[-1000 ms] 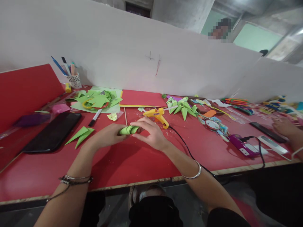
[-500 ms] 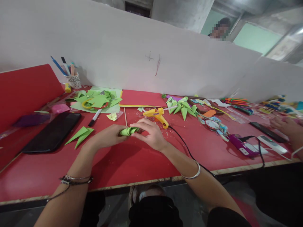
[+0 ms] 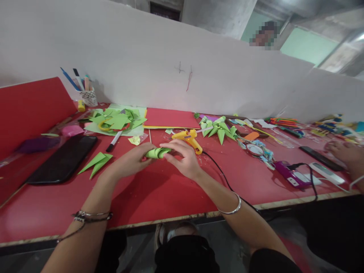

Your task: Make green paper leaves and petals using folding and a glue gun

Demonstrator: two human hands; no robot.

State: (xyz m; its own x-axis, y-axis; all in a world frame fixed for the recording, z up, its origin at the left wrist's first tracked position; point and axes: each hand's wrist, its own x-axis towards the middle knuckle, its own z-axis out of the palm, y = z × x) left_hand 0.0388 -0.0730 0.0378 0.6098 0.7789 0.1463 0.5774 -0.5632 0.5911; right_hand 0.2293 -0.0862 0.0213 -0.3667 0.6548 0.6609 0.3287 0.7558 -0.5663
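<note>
Over the tabletop [image 3: 170, 193], left hand [image 3: 133, 161] and right hand [image 3: 186, 160] pinch a green paper roll [image 3: 156, 153] with their fingers [image 3: 176, 147]; likely light, crushable, best held by its ends.

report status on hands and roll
Left hand and right hand holding green paper roll. Roll partly hidden by hands. Yellow glue gun just beyond right hand.
</note>
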